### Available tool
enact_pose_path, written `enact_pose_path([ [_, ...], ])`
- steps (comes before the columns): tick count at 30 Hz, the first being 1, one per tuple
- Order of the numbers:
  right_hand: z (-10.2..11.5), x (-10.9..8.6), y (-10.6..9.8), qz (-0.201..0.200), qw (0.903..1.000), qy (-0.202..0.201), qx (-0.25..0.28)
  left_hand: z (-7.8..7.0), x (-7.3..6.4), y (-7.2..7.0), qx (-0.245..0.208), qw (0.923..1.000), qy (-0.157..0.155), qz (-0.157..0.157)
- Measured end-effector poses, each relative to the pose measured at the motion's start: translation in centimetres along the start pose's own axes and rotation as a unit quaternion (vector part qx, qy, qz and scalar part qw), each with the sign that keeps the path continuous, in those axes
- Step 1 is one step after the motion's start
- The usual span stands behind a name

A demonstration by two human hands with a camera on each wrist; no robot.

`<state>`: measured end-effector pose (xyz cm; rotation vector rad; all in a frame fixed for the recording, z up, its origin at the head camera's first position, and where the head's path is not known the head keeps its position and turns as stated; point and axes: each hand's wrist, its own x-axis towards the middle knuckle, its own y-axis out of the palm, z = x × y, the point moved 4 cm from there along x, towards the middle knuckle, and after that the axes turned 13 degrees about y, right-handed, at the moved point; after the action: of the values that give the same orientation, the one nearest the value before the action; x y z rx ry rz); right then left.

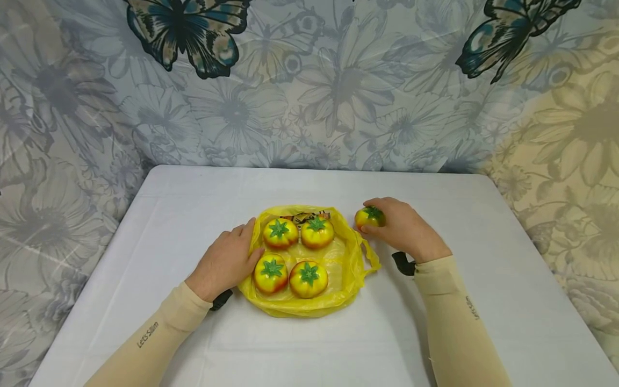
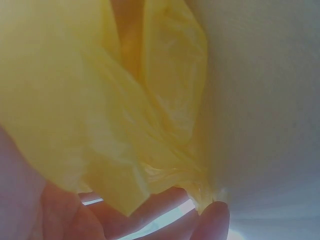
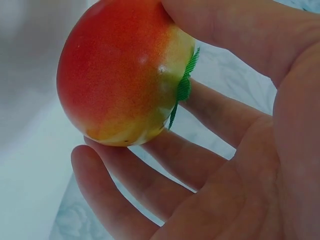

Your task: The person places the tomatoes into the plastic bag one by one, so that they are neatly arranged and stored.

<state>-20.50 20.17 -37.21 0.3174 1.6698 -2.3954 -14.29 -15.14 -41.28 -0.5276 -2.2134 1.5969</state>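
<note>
A yellow plastic bag lies spread with its mouth up on the white table. Inside it sit several glossy artificial tomatoes, yellow and red with green leaf tops. My left hand holds the bag's left rim, thumb over the edge by the nearest tomatoes; the left wrist view shows crumpled yellow plastic above its fingers. Just beyond the bag's right side, my right hand grips another artificial tomato between thumb and fingers. Close up, that tomato shows its red side, the green leaf turned toward the palm.
A handle loop of the bag sticks out to the right, near the right wrist. Bare white tabletop extends around the bag. Behind the table hangs a floral backdrop with butterfly prints.
</note>
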Motion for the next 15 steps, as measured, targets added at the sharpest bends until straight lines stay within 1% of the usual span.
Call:
enact_pose_path([
  [10,1.0,-1.1,-0.9,-0.014,0.9998,-0.01,0.0,0.0,0.0,-0.1,-0.003,1.0,-0.004,0.003],
  [15,1.7,-2.0,-1.4,-0.026,0.9993,-0.025,0.001,0.0,0.1,0.0,-0.001,1.0,-0.004,0.005],
])
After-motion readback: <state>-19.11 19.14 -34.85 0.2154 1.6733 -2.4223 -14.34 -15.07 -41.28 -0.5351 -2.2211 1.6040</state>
